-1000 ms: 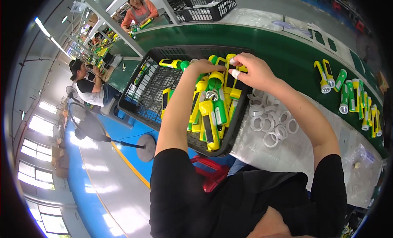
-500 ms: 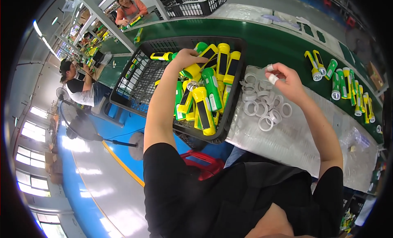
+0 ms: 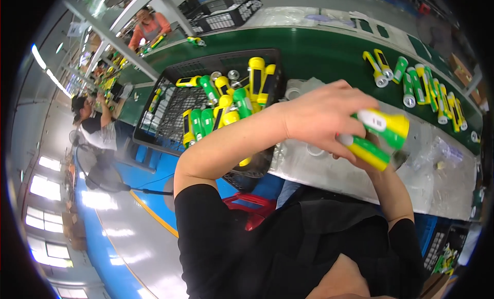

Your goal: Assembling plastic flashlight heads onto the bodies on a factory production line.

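Observation:
My left hand (image 3: 327,116) is closed around two yellow-and-green flashlights, held above the worktable. One flashlight (image 3: 396,127) points to the right; a second flashlight (image 3: 366,151) slants downward below it. My right hand (image 3: 374,169) is beneath them, mostly covered by the flashlights and the left hand, so its fingers do not show clearly. White plastic rings (image 3: 315,151) lie under my hands, largely hidden. To the left, a black plastic crate (image 3: 221,57) holds several yellow and green flashlights (image 3: 242,102), partly covered by my left forearm.
Several flashlights (image 3: 432,88) lie in a row on the green bench (image 3: 319,57) at the right. A plastic-covered surface (image 3: 422,180) extends below them. A red stool (image 3: 249,209) stands under the crate, and a fan (image 3: 103,170) stands left. Two people work farther off.
My left hand has left the crate and moved right, carrying two flashlights over the rings. My right hand has shifted lower, beneath them. The view has turned slightly.

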